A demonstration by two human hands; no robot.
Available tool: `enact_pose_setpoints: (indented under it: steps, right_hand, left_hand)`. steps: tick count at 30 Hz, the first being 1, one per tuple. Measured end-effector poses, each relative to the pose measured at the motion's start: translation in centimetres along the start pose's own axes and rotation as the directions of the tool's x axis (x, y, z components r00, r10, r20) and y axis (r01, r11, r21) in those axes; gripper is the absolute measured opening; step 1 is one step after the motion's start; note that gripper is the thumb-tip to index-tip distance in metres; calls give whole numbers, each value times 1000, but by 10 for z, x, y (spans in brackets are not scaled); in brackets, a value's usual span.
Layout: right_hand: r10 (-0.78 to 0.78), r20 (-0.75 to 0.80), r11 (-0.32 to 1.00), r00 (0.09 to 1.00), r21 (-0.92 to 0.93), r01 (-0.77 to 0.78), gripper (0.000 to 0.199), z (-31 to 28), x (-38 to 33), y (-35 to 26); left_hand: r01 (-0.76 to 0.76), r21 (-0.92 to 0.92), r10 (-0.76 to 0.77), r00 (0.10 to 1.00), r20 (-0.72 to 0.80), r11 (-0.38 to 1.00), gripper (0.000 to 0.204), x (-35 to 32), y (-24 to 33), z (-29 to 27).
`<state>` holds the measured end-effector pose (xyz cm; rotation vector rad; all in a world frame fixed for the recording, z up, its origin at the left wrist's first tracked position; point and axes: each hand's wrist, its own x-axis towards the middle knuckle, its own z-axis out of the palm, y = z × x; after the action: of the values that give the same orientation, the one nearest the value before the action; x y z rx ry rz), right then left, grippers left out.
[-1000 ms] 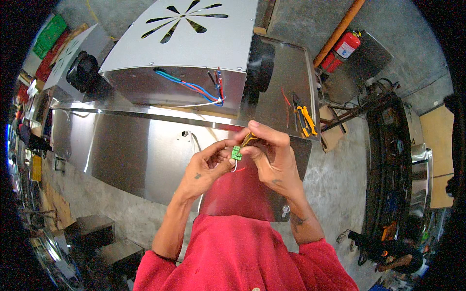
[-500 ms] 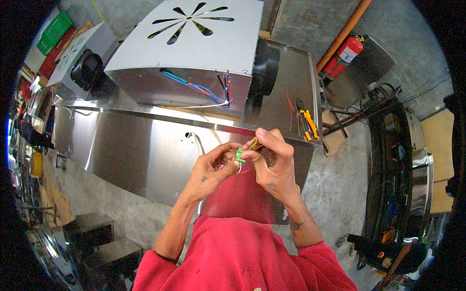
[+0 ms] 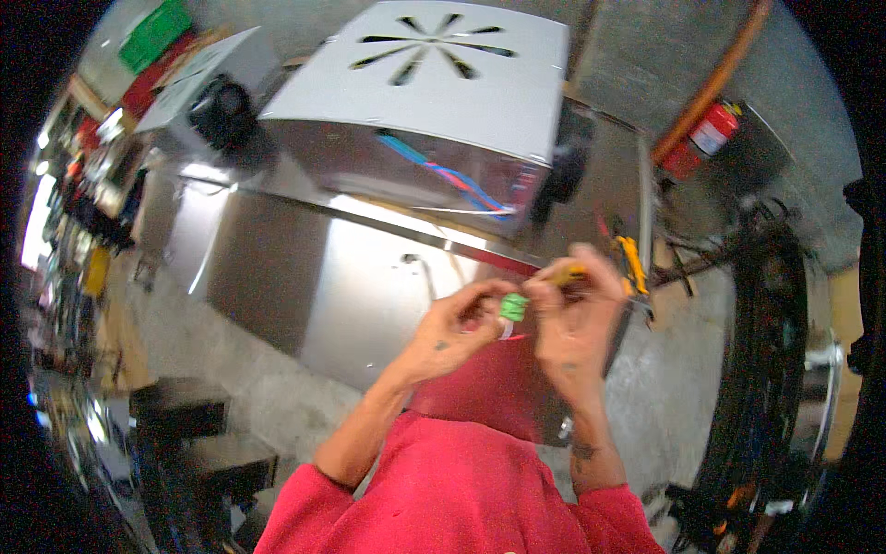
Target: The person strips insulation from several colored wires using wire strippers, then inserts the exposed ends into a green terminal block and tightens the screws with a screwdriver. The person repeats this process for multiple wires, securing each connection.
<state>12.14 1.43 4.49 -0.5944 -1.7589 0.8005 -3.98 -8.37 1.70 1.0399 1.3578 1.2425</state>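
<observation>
Pinched in the fingertips of my left hand (image 3: 461,323) is a small green terminal block connector (image 3: 513,307). A white wire (image 3: 506,328) and a short red wire come from its lower side. My right hand (image 3: 577,314), smeared by motion, is closed around a yellow-and-black screwdriver (image 3: 569,274), its shaft hidden or blurred. The right fingers are just to the right of the connector, with a small gap between. Both hands are over the near edge of the metal bench, in front of my red shirt.
Beyond my hands, a metal box (image 3: 443,83) with a slotted white top and blue and red wires stands on the steel bench (image 3: 268,268). Yellow-handled pliers (image 3: 631,265) lie to the right. A second box (image 3: 203,78) stands left; a fire extinguisher (image 3: 711,134) is back right.
The whole view has shifted, so the bench and hands appear further right. My right hand has drawn away from the connector with the screwdriver; my left hand still holds the connector.
</observation>
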Motion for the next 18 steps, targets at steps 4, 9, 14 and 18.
enact_pose_setpoints:
  steps: [4, 9, 14, 18]
  right_hand:
    - [392, -134, 915, 910, 154, -372, 49, -24, 6, -20]
    - [574, 316, 751, 756, 164, -639, 50, -28, -11, 3]
    - [599, 307, 695, 739, 258, -671, 53, -24, -13, -22]
    - [592, 279, 725, 756, 225, -651, 53, -30, -18, -14]
  left_hand:
    - [-102, -18, 102, 995, 8, 995, 45, 3, 4, 4]
    - [-231, 9, 231, 973, -17, 973, 40, -4, 21, 19]
    - [-184, 30, 186, 980, -66, 982, 43, -18, 19, 26]
    - [-209, 0, 208, 973, -97, 978, 38, -16, 15, 32]
